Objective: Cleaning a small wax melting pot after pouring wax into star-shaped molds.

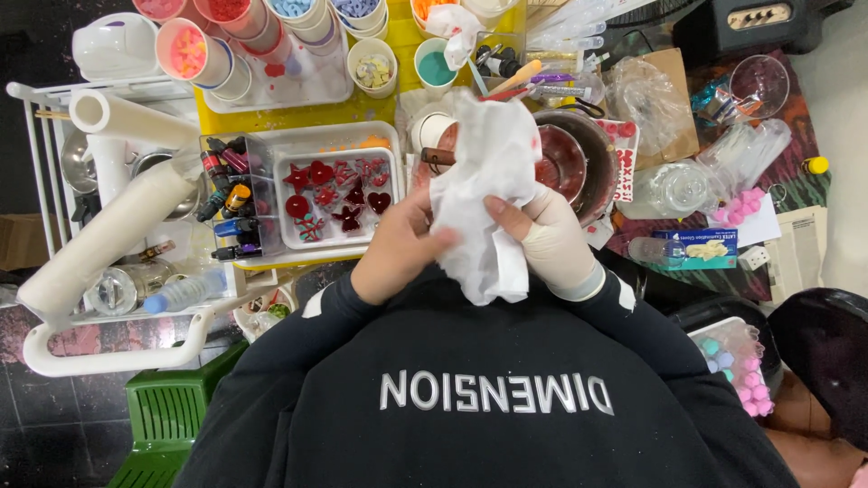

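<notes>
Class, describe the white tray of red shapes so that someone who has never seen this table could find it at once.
Start at the white tissue held in both hands at the middle. Just to its left lies a white tray on the yellow tabletop, beside a clear box of small bottles. It alone holds dark red hearts and stars.

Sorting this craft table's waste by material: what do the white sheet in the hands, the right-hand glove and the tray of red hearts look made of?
White sheet: soft tissue paper, matte, crumpled and folded. Glove on the right hand: thin latex or similar rubber, pale, smooth, skin-tight, rolled at the cuff. Tray: seemingly white plastic with a glossy rim; its heart and bow pieces look like shiny resin or wax. The left hand is bare.
</notes>
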